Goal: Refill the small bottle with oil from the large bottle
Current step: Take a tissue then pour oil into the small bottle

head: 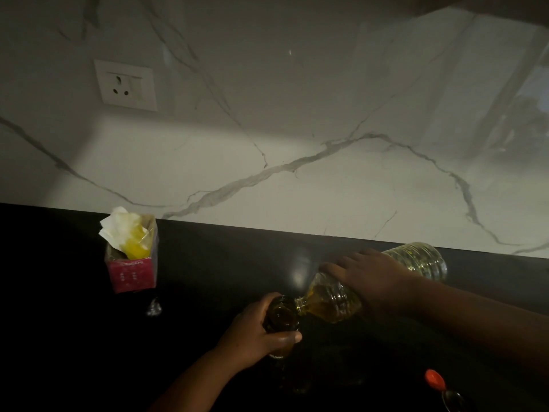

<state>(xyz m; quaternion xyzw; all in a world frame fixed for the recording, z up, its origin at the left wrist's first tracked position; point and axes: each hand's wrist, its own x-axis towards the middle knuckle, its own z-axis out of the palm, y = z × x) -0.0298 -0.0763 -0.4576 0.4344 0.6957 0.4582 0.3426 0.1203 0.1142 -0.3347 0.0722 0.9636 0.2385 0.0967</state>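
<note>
My left hand [255, 331] has its fingers clamped round the small bottle [280, 316], upright on the dark bench [208, 263]. My right hand [374, 278] grips the large bottle [335, 298], tipped with its mouth touching the small bottle's rim, just beyond my left fingers.

Large bottle [371, 281] tipped over small bottle [282, 315]
</note>
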